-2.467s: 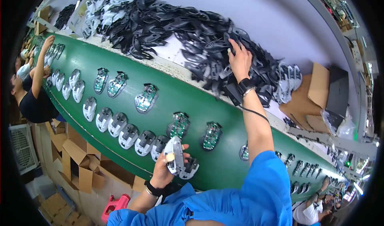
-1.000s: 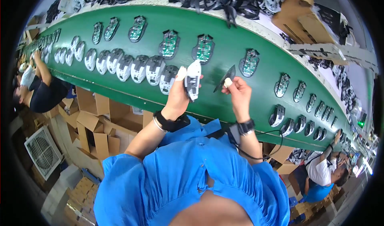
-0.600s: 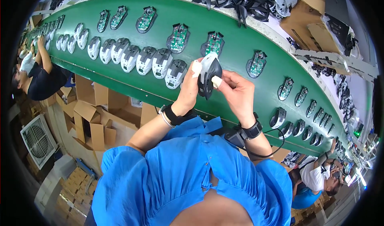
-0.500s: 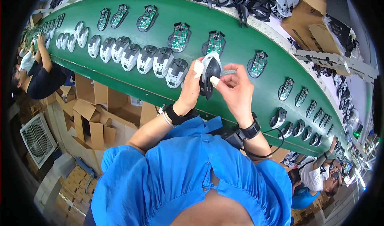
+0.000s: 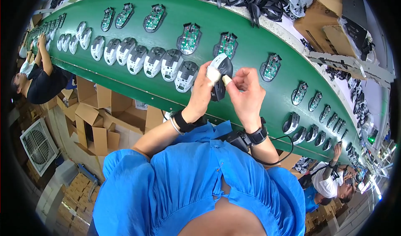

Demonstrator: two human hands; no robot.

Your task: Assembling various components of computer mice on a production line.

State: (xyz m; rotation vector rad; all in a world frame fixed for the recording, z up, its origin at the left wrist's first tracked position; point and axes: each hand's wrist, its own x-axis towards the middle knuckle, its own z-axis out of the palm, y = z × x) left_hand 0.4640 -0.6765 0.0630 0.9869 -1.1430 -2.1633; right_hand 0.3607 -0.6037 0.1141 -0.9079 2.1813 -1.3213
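"Green and long, the bench (image 5: 252,37) curved across the room, with circuit boards (image 5: 190,37) and grey-and-black mouse shells (image 5: 154,63) set along it. Any containers?"

"One cardboard box (image 5: 316,21) stood open at the upper right, near the heaped black parts (image 5: 250,4); its inside was hard to make out. Open cartons (image 5: 100,140) sat on the floor at the left, their contents mostly hidden."

"And the mouse body (image 5: 217,63)?"

"Above the bench, with the left hand's (image 5: 199,96) thumb and fingers clamped on it. The right hand (image 5: 248,94) had its thumb against the dark side, fingers curled; I couldn't tell whether they gripped anything."

"What had changed?"

"Moments earlier, the right hand was among the black parts, then it held a thin black piece (image 5: 227,67) apart from the body. Now that piece lay against it."
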